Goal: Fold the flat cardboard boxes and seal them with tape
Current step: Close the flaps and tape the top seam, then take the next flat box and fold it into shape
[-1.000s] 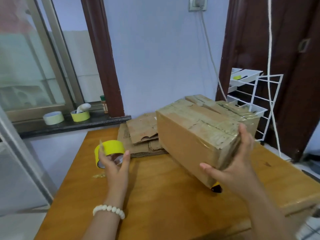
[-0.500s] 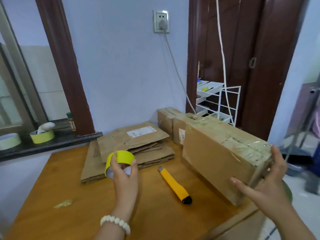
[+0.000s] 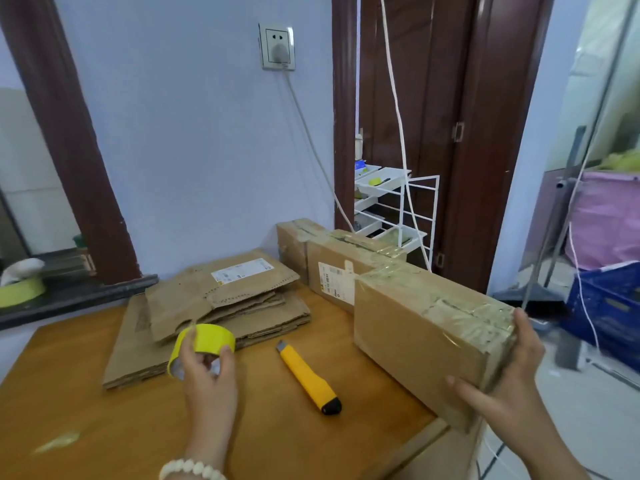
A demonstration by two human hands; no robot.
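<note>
- The left hand point(image 3: 207, 372), a white bead bracelet point(image 3: 190, 470) on its wrist, grips a yellow tape roll point(image 3: 205, 341) between thumb and fingers, above the wooden counter point(image 3: 104, 420).
- The right hand point(image 3: 509, 384) clasps the near end of a taped box point(image 3: 415, 327), thumb on the top edge and fingers along the side. The box sits at the counter's right edge; whether it rests there or is lifted is hard to tell.
- A yellow utility knife point(image 3: 308, 379) lies on the counter between the hands.
- Behind the roll lies a stack of flat cardboard boxes point(image 3: 221, 306).
- Two more sealed boxes point(image 3: 341, 277) stand at the far right, by the wall.
</note>
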